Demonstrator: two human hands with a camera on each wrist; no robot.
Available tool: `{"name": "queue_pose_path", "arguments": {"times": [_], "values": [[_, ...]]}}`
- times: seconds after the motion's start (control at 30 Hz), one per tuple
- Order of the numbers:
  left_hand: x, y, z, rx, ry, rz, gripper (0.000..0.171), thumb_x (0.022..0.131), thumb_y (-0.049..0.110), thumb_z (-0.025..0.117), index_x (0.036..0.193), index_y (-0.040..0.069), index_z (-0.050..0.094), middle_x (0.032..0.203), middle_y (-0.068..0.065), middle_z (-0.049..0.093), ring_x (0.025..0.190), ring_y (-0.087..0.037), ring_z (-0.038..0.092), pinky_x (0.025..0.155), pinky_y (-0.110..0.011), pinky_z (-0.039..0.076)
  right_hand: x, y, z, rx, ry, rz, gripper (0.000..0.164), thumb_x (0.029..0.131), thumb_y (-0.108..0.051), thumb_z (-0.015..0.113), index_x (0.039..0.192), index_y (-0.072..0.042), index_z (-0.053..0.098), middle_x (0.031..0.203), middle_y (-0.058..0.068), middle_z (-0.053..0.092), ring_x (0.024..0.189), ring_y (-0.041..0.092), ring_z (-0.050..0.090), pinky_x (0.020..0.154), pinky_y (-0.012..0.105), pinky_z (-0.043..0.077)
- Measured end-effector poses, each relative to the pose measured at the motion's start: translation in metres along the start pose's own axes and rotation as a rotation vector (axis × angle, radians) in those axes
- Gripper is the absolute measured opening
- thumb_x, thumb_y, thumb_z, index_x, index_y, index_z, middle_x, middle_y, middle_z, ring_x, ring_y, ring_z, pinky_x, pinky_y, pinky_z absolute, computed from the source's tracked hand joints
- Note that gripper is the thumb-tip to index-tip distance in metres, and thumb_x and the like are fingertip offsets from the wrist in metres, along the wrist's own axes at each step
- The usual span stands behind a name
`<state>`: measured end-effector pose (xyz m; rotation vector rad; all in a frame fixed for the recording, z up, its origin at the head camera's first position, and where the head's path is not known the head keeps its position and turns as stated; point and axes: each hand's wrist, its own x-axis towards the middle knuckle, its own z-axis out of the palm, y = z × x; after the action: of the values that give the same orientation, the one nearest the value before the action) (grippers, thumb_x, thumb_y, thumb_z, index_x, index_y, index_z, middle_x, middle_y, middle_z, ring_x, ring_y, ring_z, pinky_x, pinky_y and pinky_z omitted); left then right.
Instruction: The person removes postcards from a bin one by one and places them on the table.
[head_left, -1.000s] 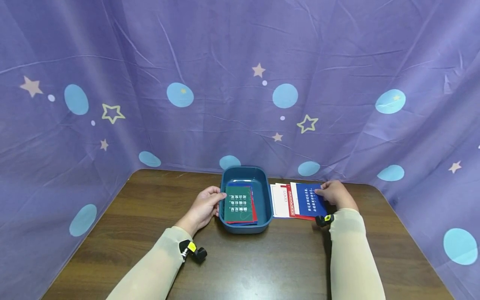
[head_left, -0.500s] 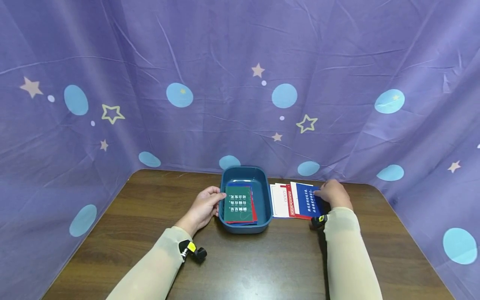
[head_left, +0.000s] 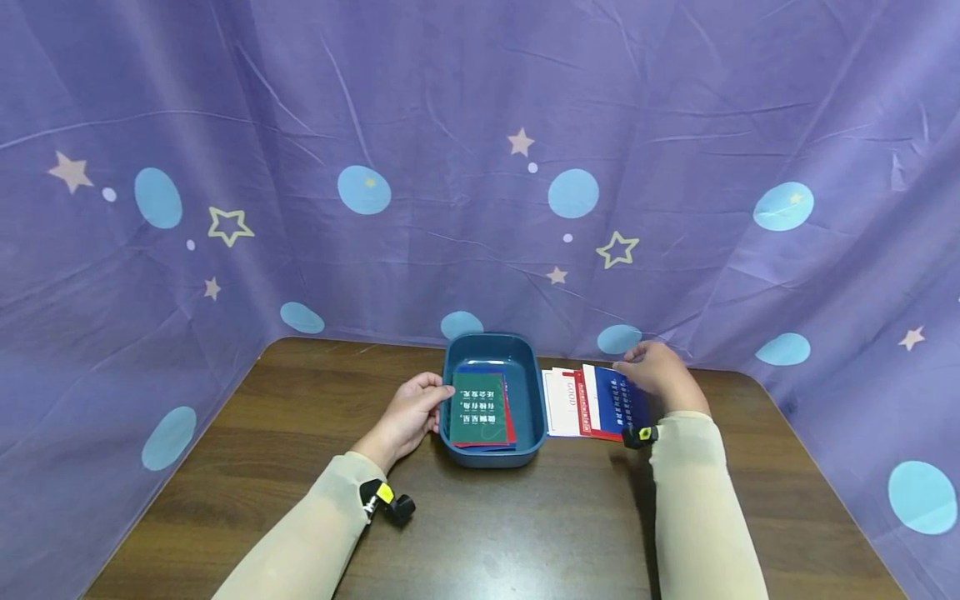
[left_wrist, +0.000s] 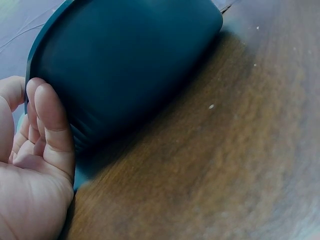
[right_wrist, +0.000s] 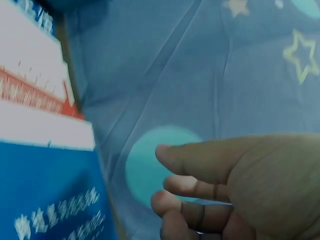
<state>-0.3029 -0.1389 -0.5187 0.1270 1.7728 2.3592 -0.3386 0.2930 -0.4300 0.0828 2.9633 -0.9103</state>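
My left hand grips the left rim of a dark teal rectangular tub, thumb over the rim and fingers along the outer wall. Inside the tub lies a green card with white writing, on top of red and blue cards. Right of the tub, a fanned row of cards lies on the table: a white card reading GOOD, a red-and-white one, and a blue card at the right end. My right hand hovers by that blue card, fingers loosely bent with nothing between them.
The brown wooden table runs under both arms. A purple curtain with stars and blue dots hangs close behind its back edge and along both sides.
My right hand has let go of the blue card's right side and shifted slightly up and left. The left hand and tub have stayed in place.
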Motion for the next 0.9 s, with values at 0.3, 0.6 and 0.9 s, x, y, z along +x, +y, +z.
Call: {"name": "queue_pose_path", "arguments": {"times": [0.3,0.6,0.9], "values": [[0.000,0.000,0.000,0.013,-0.001,0.001,0.014,0.099,0.006,0.069,0.100,0.008,0.055,0.064,0.003,0.059,0.046,-0.007,0.051,0.041,-0.020,0.048,-0.008,-0.037,-0.004,0.001,0.027,-0.107,0.042,0.098,-0.040,0.074,0.117,-0.002,0.071,0.107,0.022,0.074,0.092,0.033,0.068,0.079,0.047,0.058],[-0.001,0.001,-0.002,0.014,0.005,-0.005,0.014,0.100,0.004,0.068,0.101,0.007,0.054,0.064,0.003,0.060,0.047,-0.007,0.051,0.040,-0.020,0.048,-0.016,-0.077,0.011,0.141,0.017,-0.258,0.030,0.100,-0.034,0.075,0.112,-0.006,0.072,0.080,0.008,0.069,0.074,0.024,0.064,0.062,0.036,0.053],[-0.001,0.000,-0.001,0.005,-0.020,0.002,0.014,0.099,0.006,0.069,0.101,0.007,0.055,0.065,0.001,0.059,0.047,-0.008,0.052,0.041,-0.020,0.050,-0.015,-0.128,0.044,0.228,-0.165,-0.332,0.028,0.099,-0.030,0.077,0.113,-0.006,0.071,0.080,0.011,0.071,0.070,0.025,0.068,0.060,0.037,0.062]]}}
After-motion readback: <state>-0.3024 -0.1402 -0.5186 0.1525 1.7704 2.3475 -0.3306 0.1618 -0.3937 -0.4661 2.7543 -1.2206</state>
